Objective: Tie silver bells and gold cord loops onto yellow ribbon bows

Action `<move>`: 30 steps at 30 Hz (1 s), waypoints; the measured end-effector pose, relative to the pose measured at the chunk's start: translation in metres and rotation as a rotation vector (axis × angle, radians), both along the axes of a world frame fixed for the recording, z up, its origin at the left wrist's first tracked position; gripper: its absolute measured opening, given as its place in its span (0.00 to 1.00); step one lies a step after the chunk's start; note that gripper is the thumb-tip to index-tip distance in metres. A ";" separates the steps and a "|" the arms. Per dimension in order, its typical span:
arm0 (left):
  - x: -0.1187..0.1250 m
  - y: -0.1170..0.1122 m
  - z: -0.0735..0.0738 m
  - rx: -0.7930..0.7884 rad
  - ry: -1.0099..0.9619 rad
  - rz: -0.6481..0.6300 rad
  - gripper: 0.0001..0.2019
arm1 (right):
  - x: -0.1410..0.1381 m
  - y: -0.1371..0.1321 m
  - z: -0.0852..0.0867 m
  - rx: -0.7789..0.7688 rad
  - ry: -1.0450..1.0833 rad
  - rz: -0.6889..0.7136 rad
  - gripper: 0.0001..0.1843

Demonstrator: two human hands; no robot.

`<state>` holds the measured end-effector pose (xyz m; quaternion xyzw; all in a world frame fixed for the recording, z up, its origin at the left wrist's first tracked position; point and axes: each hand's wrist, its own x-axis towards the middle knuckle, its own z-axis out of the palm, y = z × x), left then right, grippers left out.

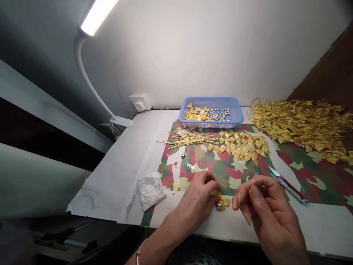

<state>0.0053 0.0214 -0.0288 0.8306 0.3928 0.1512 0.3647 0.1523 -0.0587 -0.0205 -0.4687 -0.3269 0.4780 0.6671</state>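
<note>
Yellow ribbon forms the small bow [225,202] at the lower centre of the frame, with a silver bell [218,206] against its front. The left hand [202,197], its wrist wearing a bracelet [138,251], pinches the bow from the left between thumb and fingers, just above the bench [127,158]. At lower right, the right hand [268,213] has thumb and fingertips drawn together on a thin cord [234,201] beside the bow; the rest of that cord is hidden by the fingers. Beyond the hands, on a patterned sheet [234,173], more bows [239,145] lie spread right of centre, with a bundle of gold strands [191,140] to their left and a loose bell [183,156] below the bundle. Behind these, at upper centre, a blue basket [237,103] holds bows on its left side and bells on its right. Scissors [291,188] lie with blades parted near the right hand, and a crumpled tissue [150,190] rests left of the left hand. A large heap [303,127] of finished-looking gold pieces fills the right edge, some showing bells, while a lit lamp [98,16] leans in at upper left.
</note>
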 end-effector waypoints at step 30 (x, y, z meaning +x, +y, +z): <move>-0.018 -0.021 0.037 -0.898 -0.712 0.350 0.08 | 0.003 -0.014 0.001 0.301 -0.986 0.017 0.15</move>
